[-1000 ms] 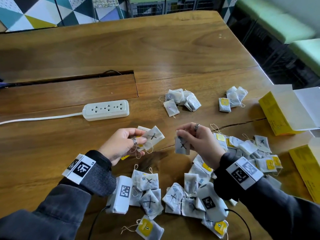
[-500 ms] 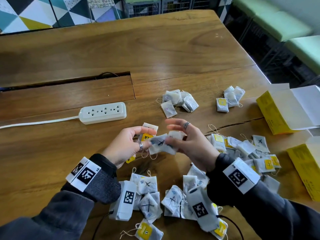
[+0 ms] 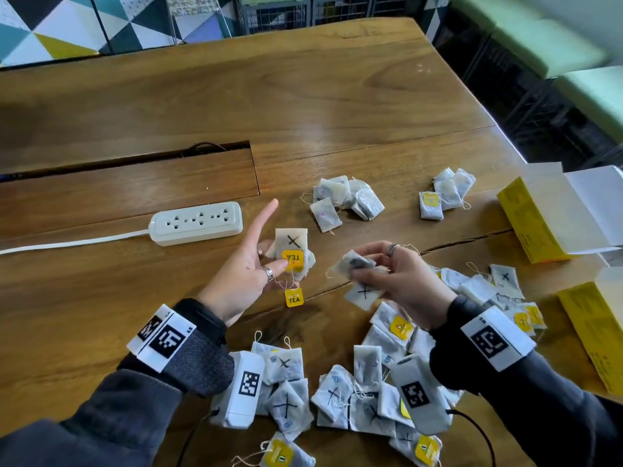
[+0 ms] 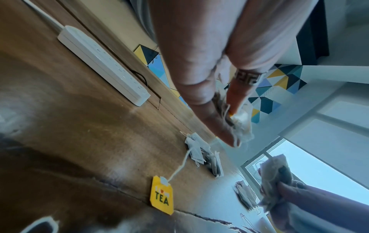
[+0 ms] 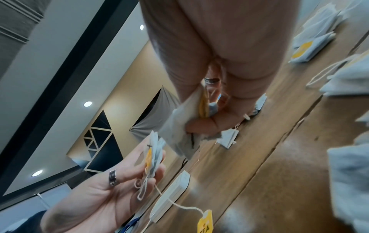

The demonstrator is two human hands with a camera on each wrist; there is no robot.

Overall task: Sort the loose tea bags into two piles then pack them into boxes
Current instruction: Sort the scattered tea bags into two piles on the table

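Note:
My left hand point(image 3: 269, 261) pinches a small stack of tea bags point(image 3: 291, 246) between thumb and fingers, with the index finger straight out. The top bag bears a black X. A yellow TEA tag point(image 3: 294, 297) dangles from the stack on its string, also seen in the left wrist view point(image 4: 161, 195). My right hand point(image 3: 367, 267) grips a crumpled bunch of tea bags point(image 3: 357, 262), with an X-marked bag point(image 3: 364, 293) hanging below. Two sorted piles lie beyond the hands: one point(image 3: 344, 203) in the middle, one point(image 3: 445, 193) to the right. Loose bags point(image 3: 364, 385) lie below my wrists.
Two yellow boxes stand at the right, one open point(image 3: 539, 214) and one nearer point(image 3: 600, 332). More loose bags point(image 3: 488, 288) lie beside them. A white power strip point(image 3: 197, 222) with its cord sits left of my left hand, in front of a table slot point(image 3: 135, 160).
Half a second ago both hands met over one bag. They have drawn apart, the left index finger has straightened, and the right hand has moved back to the right with its bags.

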